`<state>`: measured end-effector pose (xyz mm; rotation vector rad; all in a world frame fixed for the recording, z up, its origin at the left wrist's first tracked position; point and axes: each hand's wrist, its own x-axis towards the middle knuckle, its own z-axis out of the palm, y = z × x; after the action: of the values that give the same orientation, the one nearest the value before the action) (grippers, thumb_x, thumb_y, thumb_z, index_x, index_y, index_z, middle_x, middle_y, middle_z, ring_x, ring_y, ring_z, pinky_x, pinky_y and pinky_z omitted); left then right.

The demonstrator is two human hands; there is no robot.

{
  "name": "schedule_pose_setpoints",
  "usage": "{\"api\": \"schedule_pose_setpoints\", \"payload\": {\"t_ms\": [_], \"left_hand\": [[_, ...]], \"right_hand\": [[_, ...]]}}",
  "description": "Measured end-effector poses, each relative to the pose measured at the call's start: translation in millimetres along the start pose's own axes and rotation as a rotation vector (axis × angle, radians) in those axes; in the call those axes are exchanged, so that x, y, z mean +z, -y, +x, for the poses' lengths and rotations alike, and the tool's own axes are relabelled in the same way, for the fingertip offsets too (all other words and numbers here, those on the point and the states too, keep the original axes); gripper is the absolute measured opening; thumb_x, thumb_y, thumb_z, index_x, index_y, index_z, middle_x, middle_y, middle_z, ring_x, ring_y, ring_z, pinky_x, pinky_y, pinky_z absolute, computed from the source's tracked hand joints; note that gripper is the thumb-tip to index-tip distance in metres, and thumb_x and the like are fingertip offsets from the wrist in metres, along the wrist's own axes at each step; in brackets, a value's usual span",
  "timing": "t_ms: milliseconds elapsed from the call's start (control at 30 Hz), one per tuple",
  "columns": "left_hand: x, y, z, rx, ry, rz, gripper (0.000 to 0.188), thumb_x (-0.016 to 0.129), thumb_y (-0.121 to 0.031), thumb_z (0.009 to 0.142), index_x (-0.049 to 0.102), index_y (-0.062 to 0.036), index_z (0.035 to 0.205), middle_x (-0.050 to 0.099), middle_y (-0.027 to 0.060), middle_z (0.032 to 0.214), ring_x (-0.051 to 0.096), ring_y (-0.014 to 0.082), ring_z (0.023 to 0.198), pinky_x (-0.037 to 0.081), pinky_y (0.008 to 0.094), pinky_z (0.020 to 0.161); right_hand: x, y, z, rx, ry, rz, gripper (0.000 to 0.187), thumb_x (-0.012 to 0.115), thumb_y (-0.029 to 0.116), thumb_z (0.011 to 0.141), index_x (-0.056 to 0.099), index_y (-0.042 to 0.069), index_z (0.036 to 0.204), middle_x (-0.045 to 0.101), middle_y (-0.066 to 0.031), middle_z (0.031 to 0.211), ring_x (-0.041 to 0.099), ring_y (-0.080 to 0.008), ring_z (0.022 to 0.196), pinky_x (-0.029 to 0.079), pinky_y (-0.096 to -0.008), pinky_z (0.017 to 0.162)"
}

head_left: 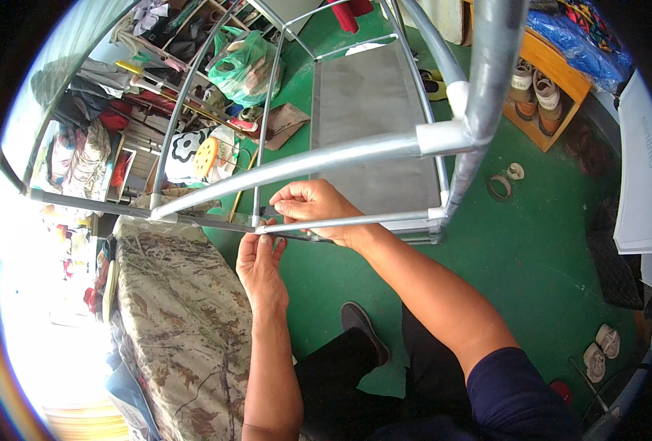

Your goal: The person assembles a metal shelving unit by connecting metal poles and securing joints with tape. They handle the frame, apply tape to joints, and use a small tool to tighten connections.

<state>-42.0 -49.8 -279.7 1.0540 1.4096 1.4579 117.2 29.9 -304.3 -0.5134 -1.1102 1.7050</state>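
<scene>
A rack frame of grey metal tubes with white plastic connectors stands in front of me. My left hand comes up from below. Its thumb and fingers are pinched together right under the white connector at the foot of an upright tube. Over the lower crossbar reaches my right hand, its fingers curled and thumb bent close to the same joint. Something small and dark lies between the two hands, too small to name. A grey fabric panel is stretched within the frame behind my right hand.
A camouflage-covered surface stands at left. Shelves of clothes and a green plastic bag are beyond. Tape rolls lie on the green floor. An orange wooden shelf holds shoes at right; white sandals lie lower right.
</scene>
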Motion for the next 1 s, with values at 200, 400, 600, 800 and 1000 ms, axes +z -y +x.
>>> {"api": "schedule_pose_setpoints", "payload": {"t_ms": [200, 400, 600, 800, 1000], "left_hand": [[1, -1, -1, -0.004, -0.033, 0.02, 0.018, 0.06, -0.013, 0.104, 0.064, -0.0064, 0.121, 0.069, 0.0093, 0.124, 0.065, 0.0161, 0.111, 0.055, 0.034, 0.092], [-2, 0, 0, 0.004, -0.023, 0.03, 0.018, 0.06, -0.014, 0.105, 0.065, -0.0086, 0.121, 0.07, 0.0084, 0.125, 0.066, 0.0155, 0.112, 0.053, 0.0335, 0.09], [-2, 5, 2, 0.003, -0.028, 0.03, 0.017, 0.06, -0.015, 0.105, 0.066, -0.0106, 0.12, 0.071, 0.007, 0.124, 0.066, 0.014, 0.111, 0.052, 0.0318, 0.089], [-4, 2, 1, 0.003, -0.029, 0.044, 0.017, 0.06, -0.016, 0.105, 0.066, -0.0111, 0.12, 0.071, 0.006, 0.124, 0.066, 0.013, 0.11, 0.051, 0.0307, 0.088], [-2, 4, 2, 0.002, -0.02, 0.061, 0.016, 0.06, -0.017, 0.105, 0.066, -0.0113, 0.119, 0.071, 0.0049, 0.123, 0.066, 0.0123, 0.11, 0.05, 0.03, 0.087]], "right_hand": [[-2, -3, -2, 0.018, 0.002, 0.008, 0.024, 0.064, 0.017, 0.098, 0.069, -0.005, 0.108, 0.065, -0.0031, 0.075, 0.056, -0.0077, 0.062, 0.044, -0.0244, 0.053], [-4, -2, -3, 0.018, -0.004, -0.014, 0.024, 0.065, 0.017, 0.097, 0.069, -0.004, 0.108, 0.065, -0.003, 0.075, 0.057, -0.0077, 0.062, 0.044, -0.025, 0.051], [-3, -13, 8, -0.069, 0.006, -0.038, 0.025, 0.066, 0.016, 0.096, 0.069, -0.006, 0.108, 0.069, -0.0069, 0.082, 0.062, -0.0105, 0.069, 0.05, -0.0268, 0.06], [-5, -11, 5, -0.042, -0.009, -0.056, 0.024, 0.068, 0.016, 0.095, 0.071, -0.005, 0.106, 0.073, -0.0084, 0.087, 0.065, -0.0117, 0.076, 0.052, -0.0291, 0.066], [-5, -17, 10, -0.094, -0.034, -0.117, 0.023, 0.069, 0.016, 0.094, 0.072, -0.005, 0.103, 0.074, -0.0082, 0.084, 0.065, -0.0115, 0.074, 0.051, -0.0287, 0.064]]}}
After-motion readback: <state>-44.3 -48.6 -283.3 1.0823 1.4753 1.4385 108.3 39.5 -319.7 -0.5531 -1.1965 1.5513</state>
